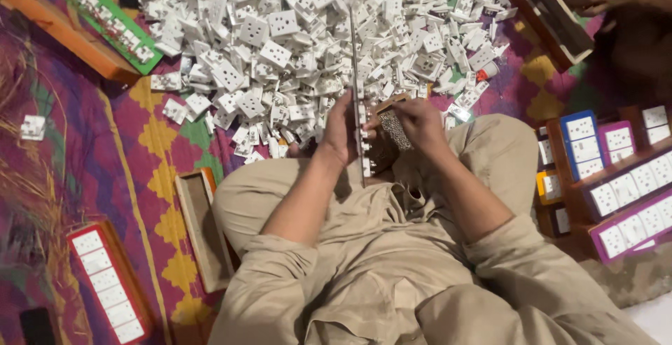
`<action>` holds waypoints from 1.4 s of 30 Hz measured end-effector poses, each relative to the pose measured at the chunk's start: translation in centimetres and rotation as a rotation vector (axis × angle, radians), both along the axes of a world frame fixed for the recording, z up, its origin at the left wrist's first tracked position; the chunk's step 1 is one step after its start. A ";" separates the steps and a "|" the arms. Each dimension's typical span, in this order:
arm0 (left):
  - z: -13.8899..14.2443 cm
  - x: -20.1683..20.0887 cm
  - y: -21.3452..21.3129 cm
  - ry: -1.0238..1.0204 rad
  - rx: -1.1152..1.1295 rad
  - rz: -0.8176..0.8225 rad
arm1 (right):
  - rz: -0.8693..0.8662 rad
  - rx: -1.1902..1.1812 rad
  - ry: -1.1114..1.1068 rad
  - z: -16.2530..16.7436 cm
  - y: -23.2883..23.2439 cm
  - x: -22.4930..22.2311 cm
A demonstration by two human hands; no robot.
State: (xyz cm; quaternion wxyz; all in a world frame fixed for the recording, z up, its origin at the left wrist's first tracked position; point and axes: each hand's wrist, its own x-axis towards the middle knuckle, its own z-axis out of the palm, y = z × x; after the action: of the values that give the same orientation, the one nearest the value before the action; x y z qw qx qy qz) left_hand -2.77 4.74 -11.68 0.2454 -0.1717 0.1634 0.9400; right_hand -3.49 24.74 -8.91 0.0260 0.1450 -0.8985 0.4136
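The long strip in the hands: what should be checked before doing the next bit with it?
1. Left hand grips the strip: ok.
2. Right hand holds the small sparkly piece: ok.
3. Strip stands on edge over the lap: ok.
4. White sockets piled within reach: ok.
5. Empty wooden box beside the knee: ok.
6. Sockets seated firmly in the strip: cannot tell.
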 end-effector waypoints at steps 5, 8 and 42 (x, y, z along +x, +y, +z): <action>-1.7 0.6 1.3 0.093 0.064 -0.120 | -0.029 -0.247 0.295 2.9 -2.4 0.1; -2.0 0.6 1.9 0.046 0.002 -0.069 | -0.054 -0.193 0.364 3.2 -4.9 0.0; -0.7 2.5 1.0 0.208 -0.040 -0.117 | 0.171 -0.210 0.398 4.7 -2.5 0.2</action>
State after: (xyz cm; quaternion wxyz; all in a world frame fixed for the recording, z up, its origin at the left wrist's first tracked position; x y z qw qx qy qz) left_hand -0.25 5.74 -12.33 0.2781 -0.0681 0.2162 0.9334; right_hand -3.32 22.29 -4.26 0.1824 0.2959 -0.8120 0.4688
